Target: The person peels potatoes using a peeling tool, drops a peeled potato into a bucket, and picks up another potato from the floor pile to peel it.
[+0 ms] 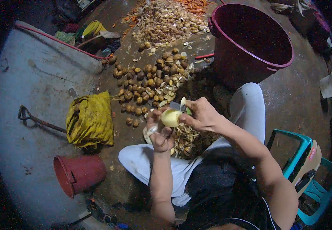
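In the head view, my left hand (161,132) holds a pale peeled potato (170,118), its fingers wrapped round the left side. A whitish wrap shows on one of its fingers. My right hand (202,114) is closed on a knife (176,105) with a bit of green at its handle, the blade at the top of the potato. A pale slice (183,101) stands at the blade. Beyond my hands, brown unpeeled potatoes (147,82) lie on the wet floor, with pale peelings (168,92) beside them.
A large maroon tub (231,57) stands at the upper right. At left are a yellow sack (90,120), a long-handled tool (43,122) and a red bucket (85,172). Heaped peelings (168,25) lie at the top, a teal chair (288,134) at right.
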